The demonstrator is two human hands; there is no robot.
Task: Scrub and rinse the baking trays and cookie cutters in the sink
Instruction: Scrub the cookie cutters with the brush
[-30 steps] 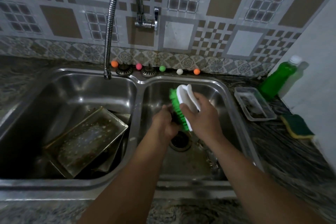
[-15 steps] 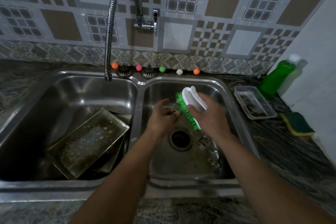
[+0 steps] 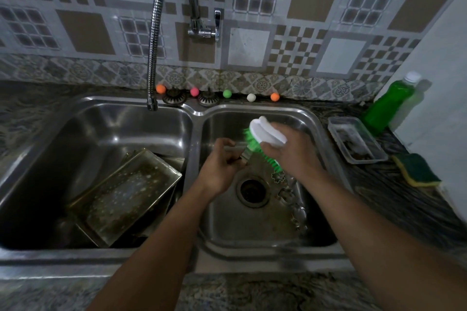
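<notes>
Over the right basin [image 3: 313, 129] my left hand [image 3: 219, 171] grips a small metal cookie cutter [image 3: 243, 155]. My right hand [image 3: 290, 154] holds a scrub brush [image 3: 262, 134] with a white handle and green bristles, and the bristles press against the cutter. Several more metal cookie cutters [image 3: 290, 197] lie on the basin floor to the right of the drain [image 3: 252, 190]. In the left basin [image 3: 101, 118] dirty, spotted baking trays [image 3: 126, 194] lean stacked against the divider.
A flexible faucet hose [image 3: 153, 58] hangs over the left basin, with the tap [image 3: 204, 28] on the tiled wall. On the right counter stand a green soap bottle [image 3: 389, 103], a clear plastic container [image 3: 356, 141] and a green-yellow sponge [image 3: 417, 169]. Small coloured balls [image 3: 227, 93] line the sink's back rim.
Both hands shifted slightly back and right over the right basin. The brush tilted and slid along the cutter, and more of the cutter now shows beyond my left fingers.
</notes>
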